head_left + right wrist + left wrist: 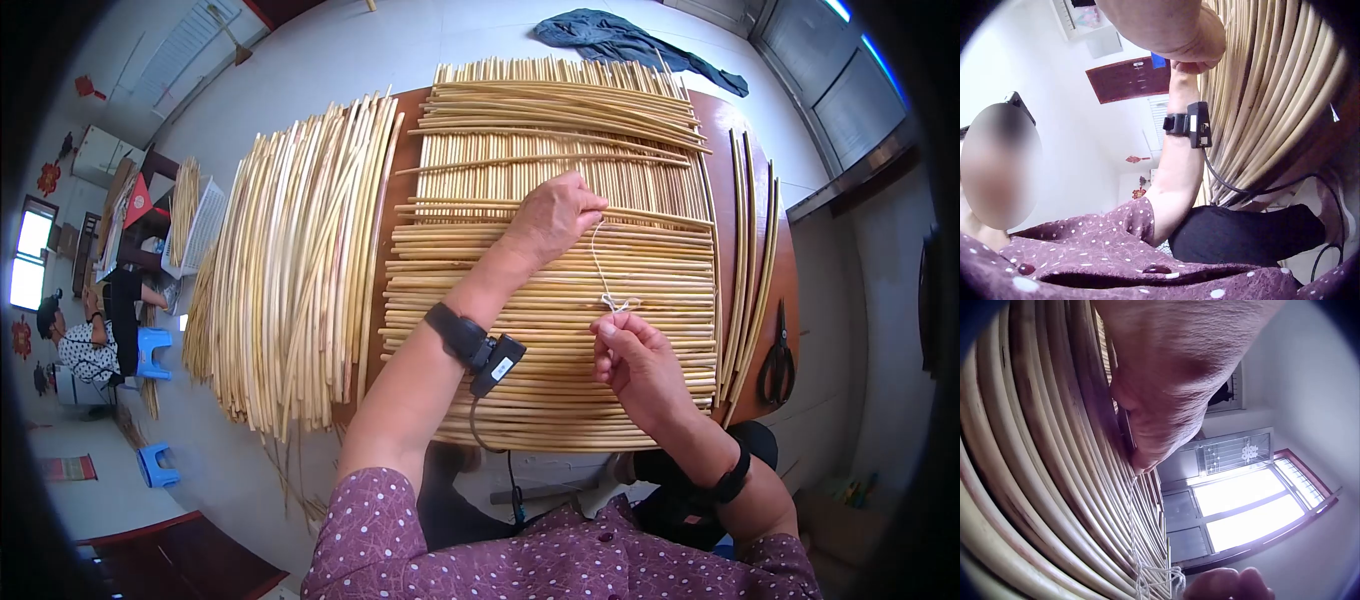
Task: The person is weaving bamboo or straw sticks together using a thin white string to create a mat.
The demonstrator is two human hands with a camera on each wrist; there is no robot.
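Observation:
A thin white string (pixel 599 262) runs between my two hands over a mat of slender peeled sticks (pixel 560 350). My left hand (pixel 553 218) is above the row of crosswise sticks near the mat's middle, fingers curled, pinching the string's upper end. Nearer my body, my right hand (pixel 642 372) pinches its lower end between thumb and fingertips, beside a small looped tangle of string (pixel 620 303). In the left wrist view the string (pixel 1132 515) drops from the left fingertips along the sticks. The right wrist view shows the back of my right hand (pixel 1166 28), its fingertips hidden.
A thick pile of loose sticks (pixel 300 260) lies left of the mat. Several longer sticks (pixel 745 270) and black scissors (pixel 778 365) lie on the brown table (pixel 785 290) at right. Dark cloth (pixel 620 40) lies beyond; another person (pixel 90 335) sits far left near blue stools (pixel 152 352).

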